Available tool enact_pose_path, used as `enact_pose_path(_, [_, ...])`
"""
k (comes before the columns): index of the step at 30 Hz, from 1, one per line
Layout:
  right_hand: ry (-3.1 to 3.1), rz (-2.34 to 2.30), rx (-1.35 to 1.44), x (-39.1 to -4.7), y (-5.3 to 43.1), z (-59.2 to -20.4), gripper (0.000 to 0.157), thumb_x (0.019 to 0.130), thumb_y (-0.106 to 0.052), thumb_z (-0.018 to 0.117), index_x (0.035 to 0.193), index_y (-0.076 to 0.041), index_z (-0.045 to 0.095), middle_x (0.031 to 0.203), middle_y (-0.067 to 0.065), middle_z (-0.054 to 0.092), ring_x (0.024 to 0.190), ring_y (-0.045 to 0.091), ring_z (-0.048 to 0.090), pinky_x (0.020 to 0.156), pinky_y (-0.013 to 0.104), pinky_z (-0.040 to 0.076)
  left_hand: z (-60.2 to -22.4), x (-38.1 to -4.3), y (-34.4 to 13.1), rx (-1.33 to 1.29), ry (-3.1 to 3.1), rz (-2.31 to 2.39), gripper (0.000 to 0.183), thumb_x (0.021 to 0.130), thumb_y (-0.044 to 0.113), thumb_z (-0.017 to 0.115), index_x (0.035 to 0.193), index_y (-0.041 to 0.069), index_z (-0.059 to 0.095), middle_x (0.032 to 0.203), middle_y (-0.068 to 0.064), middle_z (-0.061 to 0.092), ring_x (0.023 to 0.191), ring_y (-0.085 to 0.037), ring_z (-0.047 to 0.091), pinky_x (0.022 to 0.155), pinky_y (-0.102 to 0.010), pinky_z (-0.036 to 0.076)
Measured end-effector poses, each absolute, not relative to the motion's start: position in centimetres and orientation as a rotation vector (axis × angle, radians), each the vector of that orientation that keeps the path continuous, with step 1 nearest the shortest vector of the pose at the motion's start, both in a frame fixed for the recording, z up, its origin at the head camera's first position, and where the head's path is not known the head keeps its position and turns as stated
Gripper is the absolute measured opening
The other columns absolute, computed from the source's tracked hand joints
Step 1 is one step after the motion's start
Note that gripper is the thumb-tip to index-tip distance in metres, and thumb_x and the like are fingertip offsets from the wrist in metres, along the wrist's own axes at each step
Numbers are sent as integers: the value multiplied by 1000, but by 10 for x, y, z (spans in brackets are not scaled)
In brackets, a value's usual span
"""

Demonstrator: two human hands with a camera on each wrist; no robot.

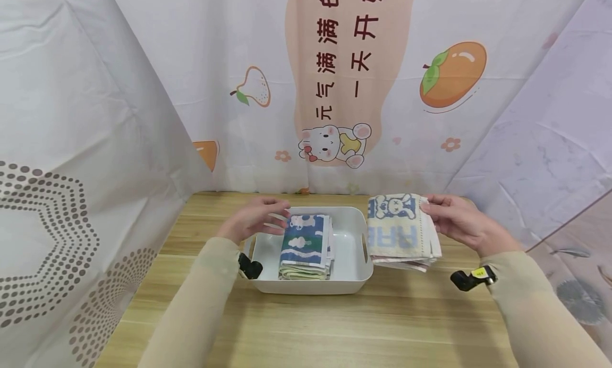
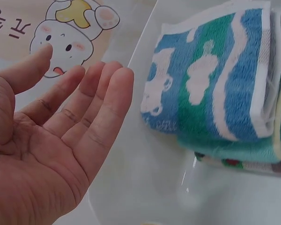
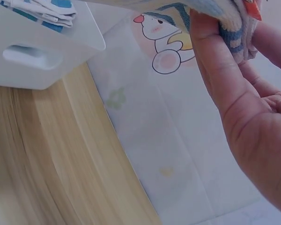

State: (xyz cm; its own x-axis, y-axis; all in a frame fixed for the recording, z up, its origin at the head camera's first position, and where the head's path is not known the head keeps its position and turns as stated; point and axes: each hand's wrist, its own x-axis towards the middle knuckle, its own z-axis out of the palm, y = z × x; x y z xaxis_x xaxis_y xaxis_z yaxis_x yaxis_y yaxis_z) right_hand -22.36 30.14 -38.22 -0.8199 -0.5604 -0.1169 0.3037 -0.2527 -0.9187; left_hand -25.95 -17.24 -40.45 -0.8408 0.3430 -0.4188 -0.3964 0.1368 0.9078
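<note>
In the head view a white bin with handle slots stands on the table. Inside it, left of its middle, lies a stack of folded towels, the top one blue and green with white figures. My left hand hovers over the bin's left rim, beside the stack and apart from it, its fingers relaxed; the left wrist view shows the bare palm. To the right of the bin, my right hand grips folded towels, the top one cream and blue with a bear, by their right edge, above the table.
The wooden table ends at a printed curtain just behind the bin. More hanging cloth closes off the left side, and pale cloth hangs on the right.
</note>
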Motion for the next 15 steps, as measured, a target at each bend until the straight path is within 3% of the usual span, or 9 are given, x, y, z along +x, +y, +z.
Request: enact_pose_path(15, [1527, -2058, -290, -229, 274, -379, 19, 99, 2, 42, 115, 2, 52, 106, 14, 63, 91, 23, 63, 76, 35, 54, -405, -253, -136, 102, 1716, 1802, 42, 92, 32, 63, 122, 4, 54, 129, -28, 50, 103, -36, 60, 83, -50, 51])
